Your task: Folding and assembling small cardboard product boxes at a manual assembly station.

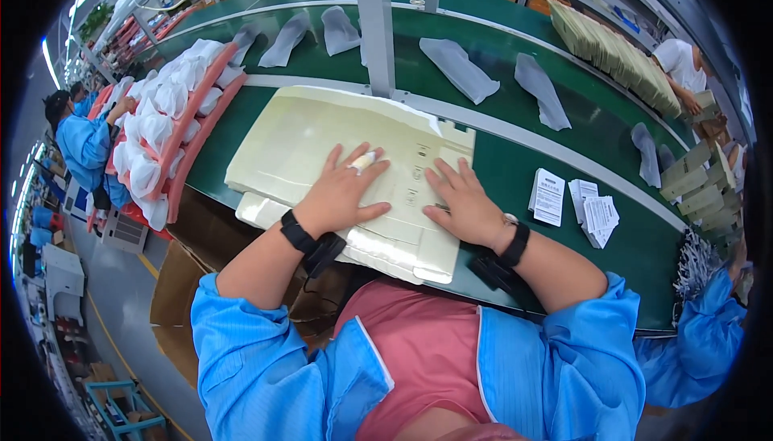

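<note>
In front of me on the green worktop lies a stack of cream, glossy flat card blanks (298,131) with small cut-outs and a notched far right corner. My left hand (342,191) rests flat on its middle, fingers spread, one finger wrapped in a whitish covering. To the right, my right hand (467,206) presses on the blanks beside the cut-outs, its fingers also stretched out. Neither hand holds anything. Black bands with small dark devices circle both wrists. Right of my right hand are small stacks of printed white leaflets (547,197).
Translucent bags with items inside (459,70) lie along the green conveyor (403,30) beyond a grey post (374,22). Pink trays (189,135) of white-wrapped items stand at left. An opened carton (173,300) sits below. Co-workers are at both sides; cream card pieces (616,58) stand at right.
</note>
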Demonstrator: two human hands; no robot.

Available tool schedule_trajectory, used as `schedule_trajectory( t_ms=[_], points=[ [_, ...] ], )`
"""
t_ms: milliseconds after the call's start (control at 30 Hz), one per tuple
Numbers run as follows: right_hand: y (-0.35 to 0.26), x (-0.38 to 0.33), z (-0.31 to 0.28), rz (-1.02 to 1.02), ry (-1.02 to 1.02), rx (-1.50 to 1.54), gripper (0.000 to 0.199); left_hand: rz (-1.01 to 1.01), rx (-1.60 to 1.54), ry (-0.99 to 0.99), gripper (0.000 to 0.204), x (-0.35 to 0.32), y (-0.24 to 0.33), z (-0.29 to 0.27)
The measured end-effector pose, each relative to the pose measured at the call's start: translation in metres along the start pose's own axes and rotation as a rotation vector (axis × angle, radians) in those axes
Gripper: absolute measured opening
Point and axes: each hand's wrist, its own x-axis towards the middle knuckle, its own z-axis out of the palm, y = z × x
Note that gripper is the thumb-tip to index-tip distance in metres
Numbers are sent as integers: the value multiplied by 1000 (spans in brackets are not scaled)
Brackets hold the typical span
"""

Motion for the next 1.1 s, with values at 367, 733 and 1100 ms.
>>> schedule_trajectory(
  t_ms=[367, 733, 1100],
  points=[
    [-3, 81, 16, -93, 92, 302, 66, -308, 210, -143, 61, -7, -53, -3],
    [26, 58, -18, 240, 193, 1241, 73, -369, 206, -195, 68, 17, -34, -19],
    [6, -4, -112, -201, 635, 670, 52, 79, -1219, 496, 122, 142, 73, -47]
  ],
)
